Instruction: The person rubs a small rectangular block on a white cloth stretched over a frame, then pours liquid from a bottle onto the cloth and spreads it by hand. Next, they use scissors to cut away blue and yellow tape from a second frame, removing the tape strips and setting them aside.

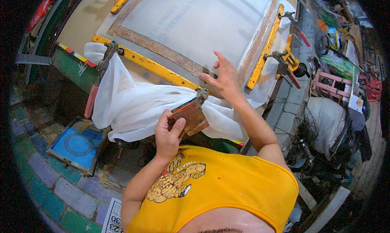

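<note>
My left hand (168, 133) grips a flat, stained reddish-brown block (191, 118) with dark edges, thumb on its face. What the block is made of I cannot tell. Over the near right corner of a worn wooden frame (160, 50) is my right hand (225, 79), holding nothing, its index finger and thumb spread apart. Sheer white fabric (211, 23) covers the frame and hangs in folds off the table's near edge. Yellow metal bars (146, 64) lie along the frame's sides. A screw clamp (202, 95) holds the near bar just beyond the block.
A clamp with a red handle (91, 101) hangs at the table's left corner; more clamps (280, 60) grip the right side. A blue-meshed frame (77, 145) leans low on the left. Bags, a pink rack (331, 84) and assorted clutter fill the right side.
</note>
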The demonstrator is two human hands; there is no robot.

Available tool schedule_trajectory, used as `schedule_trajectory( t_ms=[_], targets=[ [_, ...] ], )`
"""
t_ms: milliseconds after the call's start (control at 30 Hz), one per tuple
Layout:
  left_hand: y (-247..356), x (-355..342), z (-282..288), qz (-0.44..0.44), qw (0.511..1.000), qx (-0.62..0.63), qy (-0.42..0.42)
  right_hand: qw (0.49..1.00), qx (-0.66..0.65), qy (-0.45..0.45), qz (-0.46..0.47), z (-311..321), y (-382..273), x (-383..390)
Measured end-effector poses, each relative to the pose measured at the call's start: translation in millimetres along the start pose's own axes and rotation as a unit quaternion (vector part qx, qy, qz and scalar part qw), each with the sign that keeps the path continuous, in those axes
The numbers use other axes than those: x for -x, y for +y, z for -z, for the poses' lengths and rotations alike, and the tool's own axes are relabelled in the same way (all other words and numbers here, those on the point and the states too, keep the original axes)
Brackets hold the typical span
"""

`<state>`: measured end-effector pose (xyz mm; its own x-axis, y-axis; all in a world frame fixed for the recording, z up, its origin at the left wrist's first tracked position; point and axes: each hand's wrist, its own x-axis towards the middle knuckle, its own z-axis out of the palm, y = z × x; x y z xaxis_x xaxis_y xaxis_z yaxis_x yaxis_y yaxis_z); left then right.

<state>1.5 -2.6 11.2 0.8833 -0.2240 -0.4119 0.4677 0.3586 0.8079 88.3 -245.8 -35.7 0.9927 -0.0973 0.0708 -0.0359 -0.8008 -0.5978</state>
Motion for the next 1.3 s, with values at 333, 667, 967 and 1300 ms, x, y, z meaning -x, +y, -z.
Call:
schedule_trajectory(
  t_ms=[333, 667, 967, 1300],
  targets=[
    [0.3, 1.8, -1.1, -0.002, 1.000, 0.004, 0.014, 0.999, -0.015, -0.031, -0.016, -3.8, 11.6, -8.1],
    [-2.6, 2.0, 1.0, -0.013, 1.000, 0.003, 0.019, 0.998, 0.041, -0.022, -0.042, -6.4, -0.1, -5.1],
    [0.4, 3.4, -0.2, 0.014, 0.999, 0.021, 0.030, 0.998, 0.022, -0.023, -0.051, 0.8, -3.1, 0.2],
    [-1.8, 2.1, 0.7, 0.017, 0.999, 0.025, 0.029, 0.998, 0.058, 0.008, -0.032, -8.6, -2.4, -4.0]
  ],
)
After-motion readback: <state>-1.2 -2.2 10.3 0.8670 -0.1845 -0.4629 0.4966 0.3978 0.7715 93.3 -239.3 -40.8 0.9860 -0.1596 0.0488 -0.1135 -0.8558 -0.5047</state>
